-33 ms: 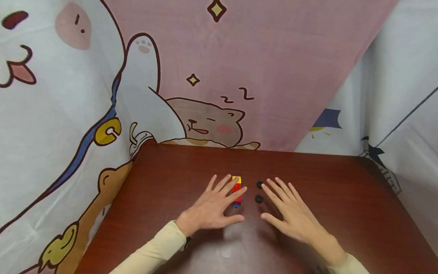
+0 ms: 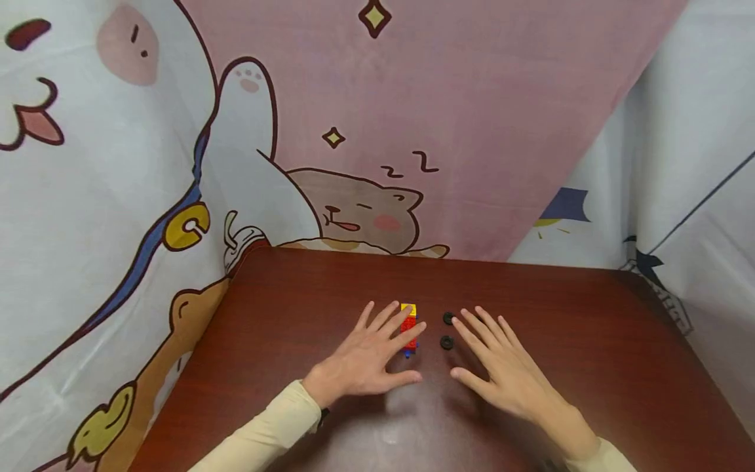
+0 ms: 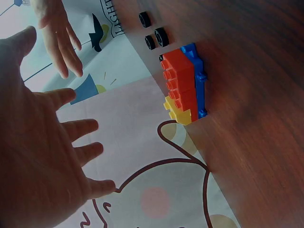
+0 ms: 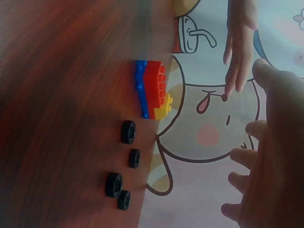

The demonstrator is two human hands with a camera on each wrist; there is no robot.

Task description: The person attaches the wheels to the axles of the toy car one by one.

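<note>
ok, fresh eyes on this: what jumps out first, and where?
Probably the big cartoon backdrop, rising behind the table. Next, the red, yellow and blue toy on the tabletop, partly covered by the person's open left grip in the head view. Then four black wheels beside it, on the side of the right grip, also open.

Head view: left hand (image 2: 366,357) partly covers brick model (image 2: 408,323); two of the four wheels (image 4: 113,185) out of sight; surface (image 2: 330,282) and both sleeves (image 2: 274,423) run off bottom edge. Right wrist view: right hand (image 4: 275,152) cropped at right edge.
</note>
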